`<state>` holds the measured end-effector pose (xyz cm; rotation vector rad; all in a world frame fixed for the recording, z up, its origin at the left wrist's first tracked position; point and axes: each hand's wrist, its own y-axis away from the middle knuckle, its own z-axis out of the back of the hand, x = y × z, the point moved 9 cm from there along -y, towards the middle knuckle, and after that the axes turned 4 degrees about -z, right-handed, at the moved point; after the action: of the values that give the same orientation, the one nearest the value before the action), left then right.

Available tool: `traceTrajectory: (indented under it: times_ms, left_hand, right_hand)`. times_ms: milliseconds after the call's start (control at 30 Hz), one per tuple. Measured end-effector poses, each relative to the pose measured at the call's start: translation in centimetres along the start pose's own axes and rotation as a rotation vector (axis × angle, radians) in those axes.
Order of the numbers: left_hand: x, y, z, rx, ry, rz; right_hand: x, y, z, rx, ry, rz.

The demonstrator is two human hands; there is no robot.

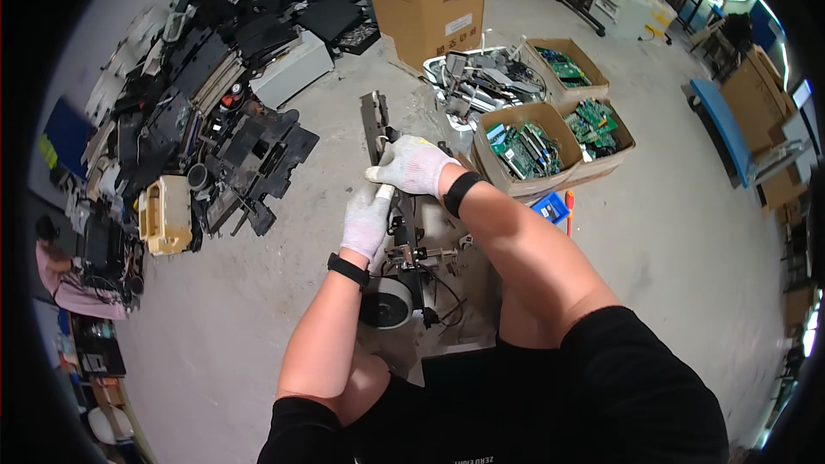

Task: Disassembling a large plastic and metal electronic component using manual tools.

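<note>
A long dark mechanical assembly (373,125) stands or lies in front of me on the concrete floor. Its upper end is a narrow dark bar, while small metal fittings and black cables (443,288) crowd its lower end. A round white part with a black hub (386,303) sits at the near end, beside my knees. My right hand (417,165), in a white knit glove, is closed over the middle of the assembly. Just below it, my left hand (368,222), gloved alike, is closed against the assembly's left side, its fingertips touching the right hand's thumb. What lies under the fingers is hidden.
Cardboard boxes of green circuit boards (563,144) and a white bin of metal parts (435,84) stand ahead right. A blue tray (548,209) and an orange-red screwdriver (569,199) lie nearer. Dark plastic scrap (258,150) is heaped left; another person (64,271) is far left.
</note>
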<state>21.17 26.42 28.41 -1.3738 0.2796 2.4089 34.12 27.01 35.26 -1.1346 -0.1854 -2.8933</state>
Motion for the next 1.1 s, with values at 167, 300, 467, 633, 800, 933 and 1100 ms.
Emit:
traceTrajectory:
  times_ms: [167,300,467,633,800,933,1100]
  left_hand:
    - [-1.8,0.2,1.1,-0.117,-0.034,-0.233]
    - [-1.5,0.7,0.4,-0.01,-0.007,-0.105]
    - [0.1,0.3,0.8,-0.044,-0.03,-0.028]
    - [-1.8,0.9,0.4,0.0,0.025,-0.07]
    - [0.8,0.4,0.4,-0.054,0.02,0.002]
    - [0.4,0.5,0.6,-0.09,0.004,0.019]
    - [0.2,0.8,0.1,-0.045,0.098,0.065]
  right_hand:
    - [-0.1,0.1,0.2,0.022,-0.017,-0.05]
    - [-0.2,0.4,0.3,0.067,0.006,-0.081]
    - [0.3,0.3,-0.2,0.09,0.004,-0.086]
    - [0.1,0.4,0.1,0.058,0.009,-0.072]
    - [0.3,0.3,-0.1,0.07,-0.001,-0.073]
    - [0.3,0.4,0.0,0.063,0.007,-0.058]
    - [0.3,0.3,0.0,0.047,0.013,-0.04]
